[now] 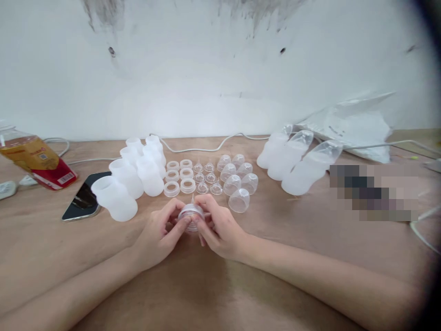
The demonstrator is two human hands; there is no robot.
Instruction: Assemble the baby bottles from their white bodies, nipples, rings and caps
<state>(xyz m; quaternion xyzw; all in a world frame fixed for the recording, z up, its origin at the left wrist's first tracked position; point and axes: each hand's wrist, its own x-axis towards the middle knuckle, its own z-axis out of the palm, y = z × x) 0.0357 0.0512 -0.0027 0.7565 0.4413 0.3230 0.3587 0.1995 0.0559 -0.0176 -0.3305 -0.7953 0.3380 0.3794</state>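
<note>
One clear ring (191,211) — pinched by left hand (161,233) and right hand (223,231) | six loose rings (188,190) beyond

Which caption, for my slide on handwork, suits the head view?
Left hand and right hand hold a translucent ring before teats, clear domes and white bottles.

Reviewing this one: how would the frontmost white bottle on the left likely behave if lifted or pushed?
The white bottle is probably light for its size, since it looks like thin plastic with an open mouth. Its smooth walls, showing few grip features, might feel slightly slippery. Pushed near the mouth, it could tip, since that end stands well above the base.
</note>
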